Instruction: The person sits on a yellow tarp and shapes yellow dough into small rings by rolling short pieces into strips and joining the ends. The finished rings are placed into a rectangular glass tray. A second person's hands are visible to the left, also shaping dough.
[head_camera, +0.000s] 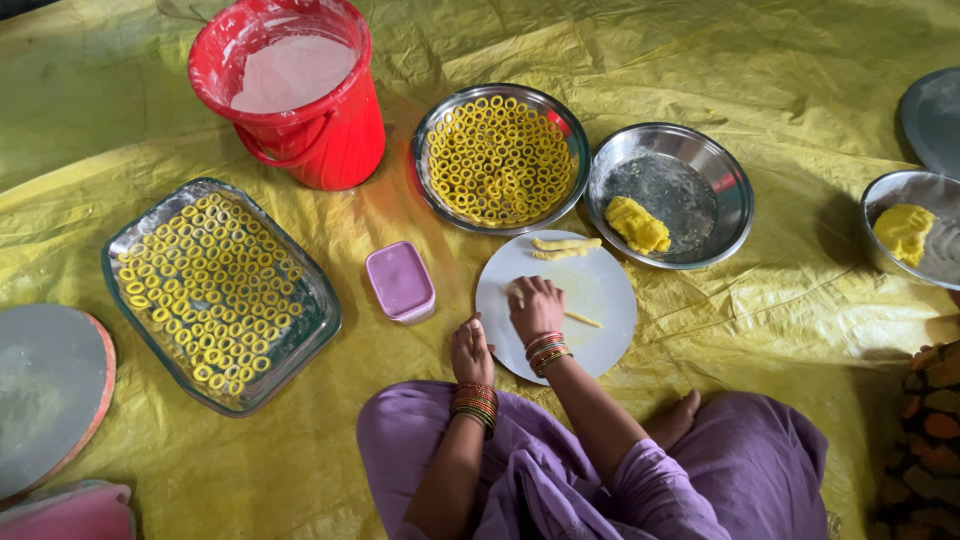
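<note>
Yellow sheet (700, 60) is spread over the floor; everything is set on it.

Red bucket (300, 95), far left of centre, is filled with a pale liquid. Glass dish (135, 235), left, is packed with yellow dough rings. Steel bowl (432, 130), far centre, is also filled with rings. Steel plate (725, 190), just right of that bowl, carries a lump of yellow dough (638, 224). A second steel bowl (880, 190) with dough is seen at the right edge. A small lilac box (400, 281) is placed between the glass dish and the white plate.

White plate (610, 290) is laid directly in front of the seated person, near centre. Two short dough sticks (565, 246) are left at its far rim.

Dough rope (582, 319): lies on the white plate, under and just right of the right hand, its long axis running left to right with a slight slant toward the near side.

Right hand (536, 303) is the nearer one: pressed palm-down on the rope's left part, fingers together and curled, forearm reaching in from the near right.

Left hand (471, 350) is rested at the plate's near-left rim, fingers closed loosely, nothing seen held in it.
</note>
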